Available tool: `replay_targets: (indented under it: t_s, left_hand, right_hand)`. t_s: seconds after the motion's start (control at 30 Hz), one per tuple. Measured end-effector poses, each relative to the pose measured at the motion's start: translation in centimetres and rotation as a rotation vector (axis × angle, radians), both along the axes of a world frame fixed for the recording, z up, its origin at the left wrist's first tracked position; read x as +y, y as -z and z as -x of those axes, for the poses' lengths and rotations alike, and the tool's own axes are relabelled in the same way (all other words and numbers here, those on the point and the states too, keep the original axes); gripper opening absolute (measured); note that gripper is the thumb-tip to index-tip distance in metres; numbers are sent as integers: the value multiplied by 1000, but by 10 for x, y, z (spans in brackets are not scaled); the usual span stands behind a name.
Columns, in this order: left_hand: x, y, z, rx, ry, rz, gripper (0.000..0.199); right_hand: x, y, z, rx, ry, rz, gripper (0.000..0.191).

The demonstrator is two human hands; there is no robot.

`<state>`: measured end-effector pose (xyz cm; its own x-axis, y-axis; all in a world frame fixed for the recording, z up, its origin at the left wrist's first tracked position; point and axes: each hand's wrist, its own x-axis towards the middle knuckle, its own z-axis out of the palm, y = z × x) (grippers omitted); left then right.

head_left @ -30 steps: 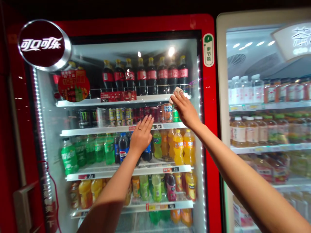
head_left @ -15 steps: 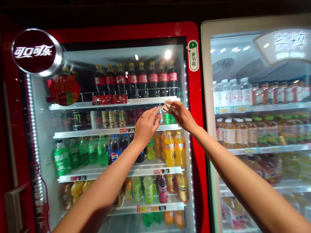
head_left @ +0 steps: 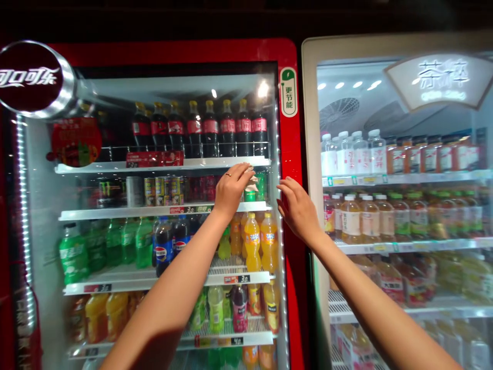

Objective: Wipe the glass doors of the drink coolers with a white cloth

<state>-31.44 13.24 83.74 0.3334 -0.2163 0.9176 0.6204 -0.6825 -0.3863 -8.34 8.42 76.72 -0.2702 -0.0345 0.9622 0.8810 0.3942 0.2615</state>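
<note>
My left hand (head_left: 230,191), with a ring on one finger, is raised before the red drinks fridge (head_left: 287,149). Its fingers close on a crumpled white tissue (head_left: 252,181), level with the shelf of cans. My right hand (head_left: 299,209) is held apart to the right, in front of the fridge's red edge, its fingers loosely curled and spread with nothing in them. Behind the tissue are green cans (head_left: 261,184). Reflections show on the fridge's glass front.
Cola bottles (head_left: 210,128) line the top shelf. Orange soda bottles (head_left: 252,241) and green bottles (head_left: 73,254) stand lower down. A round illuminated sign (head_left: 34,77) juts out at upper left. A second, cream-framed fridge (head_left: 309,118) with bottled drinks stands to the right.
The white tissue has passed from my right hand to my left. My right hand has drawn away to the right and down. The view has shifted right.
</note>
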Motion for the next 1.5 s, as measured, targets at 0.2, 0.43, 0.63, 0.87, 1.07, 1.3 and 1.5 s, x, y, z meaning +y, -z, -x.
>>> replay_targets:
  t_s: [0.2,0.43,0.63,0.87,1.07,1.3,1.5]
  left_hand:
    - [10,10,-15,-25,-90,28,54]
    - [13,-33,-39,-42,-91,52,82]
    - [7,-13,-38,280,-146,2,76]
    - [15,-41,-55,26,-81,46,88]
    - [5,-23,-77,321,-18,32,74]
    - [7,-61,-63,357,-7,53,74]
    - [13,-64,-99,293,18,48,75]
  right_hand:
    - [13,47,-22,25,135,79,83]
    - [20,53,-22,44,167,80,88]
    - [19,55,-23,44,128,82,90]
    - [25,58,-22,117,117,50,92]
    - [28,59,-21,156,119,30,93]
    - [27,58,-20,168,97,45,94]
    - [30,60,-20,162,128,34,91]
